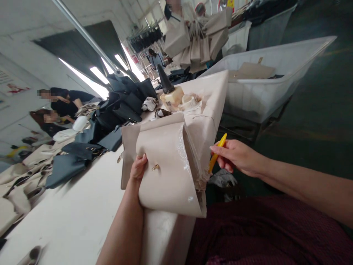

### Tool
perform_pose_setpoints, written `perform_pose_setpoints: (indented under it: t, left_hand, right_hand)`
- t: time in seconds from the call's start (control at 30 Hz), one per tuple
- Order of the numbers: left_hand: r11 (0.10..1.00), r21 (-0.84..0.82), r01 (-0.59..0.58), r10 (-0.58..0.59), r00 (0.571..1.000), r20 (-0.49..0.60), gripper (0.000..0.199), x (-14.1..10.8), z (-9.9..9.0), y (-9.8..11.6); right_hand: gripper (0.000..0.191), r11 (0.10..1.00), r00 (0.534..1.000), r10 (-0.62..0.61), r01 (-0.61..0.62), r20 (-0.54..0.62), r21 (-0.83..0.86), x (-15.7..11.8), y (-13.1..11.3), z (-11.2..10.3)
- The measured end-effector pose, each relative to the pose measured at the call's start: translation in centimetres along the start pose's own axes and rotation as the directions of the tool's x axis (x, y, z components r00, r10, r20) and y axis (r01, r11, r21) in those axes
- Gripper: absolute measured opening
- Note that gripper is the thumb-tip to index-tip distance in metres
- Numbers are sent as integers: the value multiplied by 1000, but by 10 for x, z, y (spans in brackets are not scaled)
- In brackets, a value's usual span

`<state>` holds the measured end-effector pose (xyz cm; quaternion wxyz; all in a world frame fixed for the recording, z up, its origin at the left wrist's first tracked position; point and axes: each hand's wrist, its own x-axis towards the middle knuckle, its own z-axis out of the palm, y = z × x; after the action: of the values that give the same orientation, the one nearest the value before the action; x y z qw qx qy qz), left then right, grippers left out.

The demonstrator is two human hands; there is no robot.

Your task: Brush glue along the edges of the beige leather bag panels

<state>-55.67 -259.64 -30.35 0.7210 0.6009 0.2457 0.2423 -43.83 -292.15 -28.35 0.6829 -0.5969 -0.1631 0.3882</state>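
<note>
The left hand (138, 167) grips a beige leather handbag (165, 176) at the counter (74, 209) edge, thumb on top; the right hand (234, 156) pinches a yellow plastic tool (217, 152), its tip just beside the bag's rough edge; dark bags (74, 162) lie along the counter; a white plastic bin (248, 99) stands beyond.

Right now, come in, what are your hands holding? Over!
Left hand gripping beige handbag. Right hand pinching yellow plastic tool beside its edge. Dark gray bags piled on the table beyond.
</note>
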Motion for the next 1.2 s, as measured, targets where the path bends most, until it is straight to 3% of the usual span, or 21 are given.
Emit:
perform_pose_setpoints:
  t: [0.07, 0.23, 0.43, 0.6, 0.73, 0.9, 1.03, 1.2]
  left_hand:
    - [1000, -1, -10, 10, 1000, -18, 28, 2, -2, -1]
    - [1000, -19, -11, 11, 1000, -14, 32, 3, -2, -2]
    - [999, -36, -39, 39, 999, 20, 32, 3, -2, -4]
    - [998, -53, -14, 15, 1000, 18, 31, 3, -1, -3]
    - [998, -65, 0, 0, 1000, 5, 29, 2, 2, 0]
    - [998, -59, 7, -8, 1000, -19, 20, 1, 3, 1]
    - [999, -42, -1, -1, 999, -37, 17, 2, 2, 1]
    - [999, -37, -12, 11, 1000, -28, 17, 3, -1, -1]
  right_hand:
    - [28, 1000, 1000, 21, -21, -7, 8, 4, 1, -3]
    - [25, 988, 998, -58, 62, -37, 142, 10, -6, -13]
    - [24, 992, 995, 90, -93, 41, 82, 11, -1, -7]
    - [27, 985, 1000, 23, -24, 12, 170, 11, -4, -14]
    - [28, 988, 995, 72, -81, 73, 129, 12, 0, -13]
    - [28, 981, 999, 4, -14, 51, 196, 13, 2, -15]
    - [30, 984, 993, 61, -78, 105, 159, 11, 2, -12]
    - [28, 978, 997, 25, -39, 70, 204, 10, 2, -8]
